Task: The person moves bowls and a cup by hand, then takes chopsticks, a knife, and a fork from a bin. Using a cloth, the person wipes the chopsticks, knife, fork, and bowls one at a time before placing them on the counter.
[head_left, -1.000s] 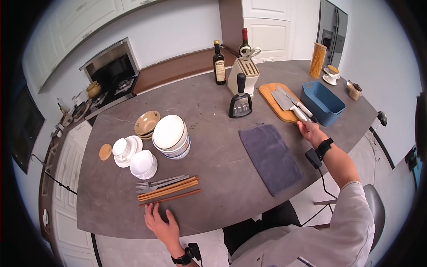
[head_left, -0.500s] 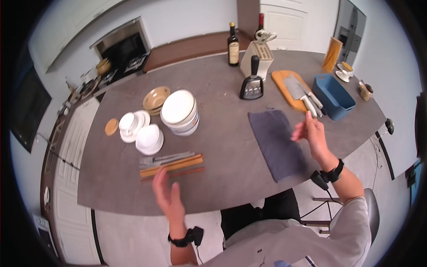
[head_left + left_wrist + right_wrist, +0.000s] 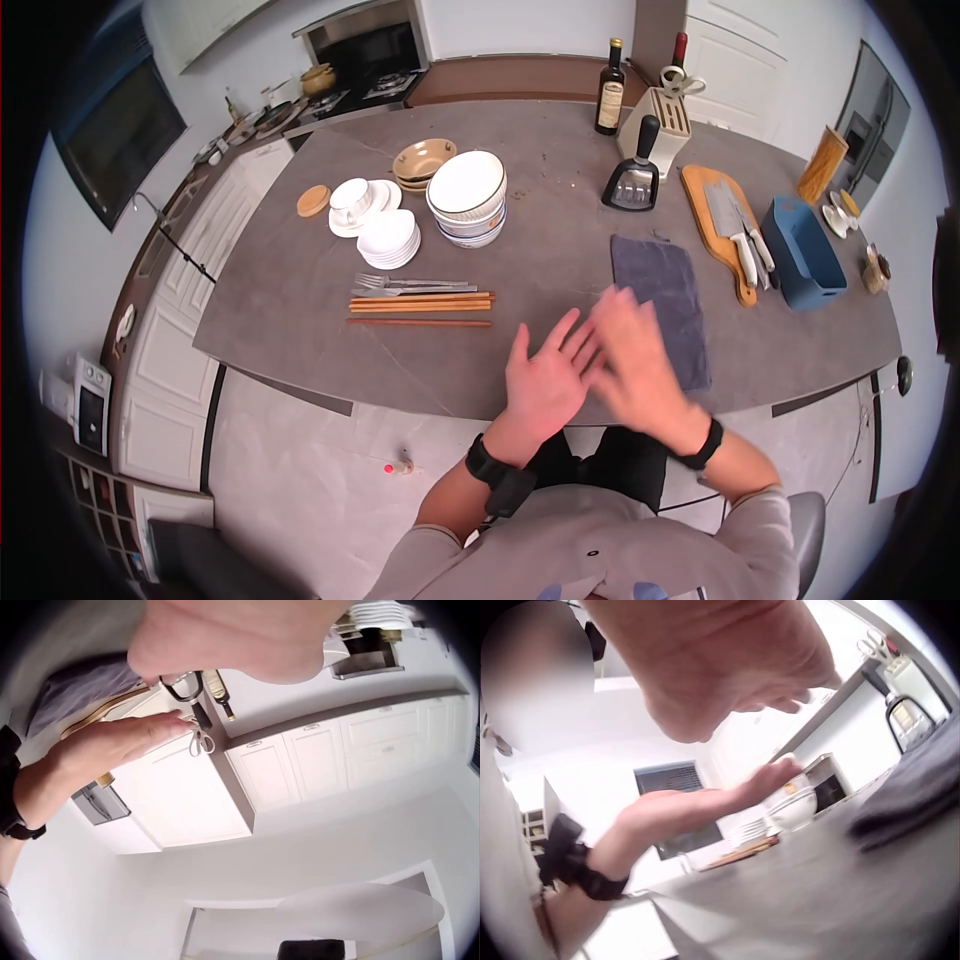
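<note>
Both hands are raised at the table's near edge in the head view, close together. The left hand (image 3: 548,383) has its palm up and fingers spread, holding nothing. Blurred, the right hand (image 3: 635,365) is beside it, its fingers extended over the left fingertips; whether they touch is unclear. Behind the right hand lies a dark grey cloth (image 3: 660,290). Chopsticks (image 3: 420,302), a fork and other metal cutlery (image 3: 415,287) lie left of the hands. In the left wrist view the right hand (image 3: 112,746) appears straight-fingered; the left hand (image 3: 697,814) looks flat in the right wrist view.
Stacked bowls (image 3: 467,190), small white dishes (image 3: 389,240), a cup (image 3: 351,197) and a wooden lid (image 3: 313,200) stand back left. Toward the right are a sharpener-like black tool (image 3: 633,185), knife block (image 3: 655,125), cutting board (image 3: 712,215) with knives, and blue bin (image 3: 803,255).
The right hand has left the cutting board's handle and moved left; the left hand has moved right from beside the chopsticks and turned palm up. The head view has shifted left.
</note>
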Tool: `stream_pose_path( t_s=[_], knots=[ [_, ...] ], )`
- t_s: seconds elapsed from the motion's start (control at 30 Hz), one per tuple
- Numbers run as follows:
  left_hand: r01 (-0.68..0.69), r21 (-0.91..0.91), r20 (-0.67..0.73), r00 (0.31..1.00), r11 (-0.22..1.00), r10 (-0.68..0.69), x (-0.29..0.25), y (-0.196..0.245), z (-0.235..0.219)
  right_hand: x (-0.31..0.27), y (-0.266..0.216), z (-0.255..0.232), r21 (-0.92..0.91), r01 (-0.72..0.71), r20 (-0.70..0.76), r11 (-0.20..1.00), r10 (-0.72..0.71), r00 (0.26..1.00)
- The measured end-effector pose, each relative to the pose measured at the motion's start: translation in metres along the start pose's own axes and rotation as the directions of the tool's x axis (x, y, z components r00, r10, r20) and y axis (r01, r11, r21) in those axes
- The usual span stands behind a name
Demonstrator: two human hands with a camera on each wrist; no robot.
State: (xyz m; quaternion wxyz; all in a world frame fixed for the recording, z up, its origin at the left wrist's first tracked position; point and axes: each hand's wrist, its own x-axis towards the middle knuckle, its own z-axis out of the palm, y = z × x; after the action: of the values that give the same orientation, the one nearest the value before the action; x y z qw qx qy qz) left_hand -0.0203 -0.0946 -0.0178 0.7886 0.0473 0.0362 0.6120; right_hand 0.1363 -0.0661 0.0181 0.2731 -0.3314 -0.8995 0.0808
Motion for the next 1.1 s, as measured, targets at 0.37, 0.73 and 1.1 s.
stream_pose_path(
  t_s=[0.37,0.73,1.1],
  knots=[
    [0.021,0.595,0.304,0.92,-0.803,0.249,-0.046,0.077,-0.007,-0.074,0.069,-0.024,-0.128,-0.207,0.134,0.97,0.224,0.965],
    [0.273,0.336,0.345,0.855,-0.901,0.388,-0.05,0.106,-0.035,-0.109,0.043,-0.026,-0.213,-0.06,0.172,0.975,0.098,0.98],
    [0.768,0.283,0.141,0.558,-0.574,0.817,-0.085,0.111,-0.041,-0.074,0.075,-0.033,0.893,-0.307,0.451,-0.33,0.676,0.584]
  ],
)
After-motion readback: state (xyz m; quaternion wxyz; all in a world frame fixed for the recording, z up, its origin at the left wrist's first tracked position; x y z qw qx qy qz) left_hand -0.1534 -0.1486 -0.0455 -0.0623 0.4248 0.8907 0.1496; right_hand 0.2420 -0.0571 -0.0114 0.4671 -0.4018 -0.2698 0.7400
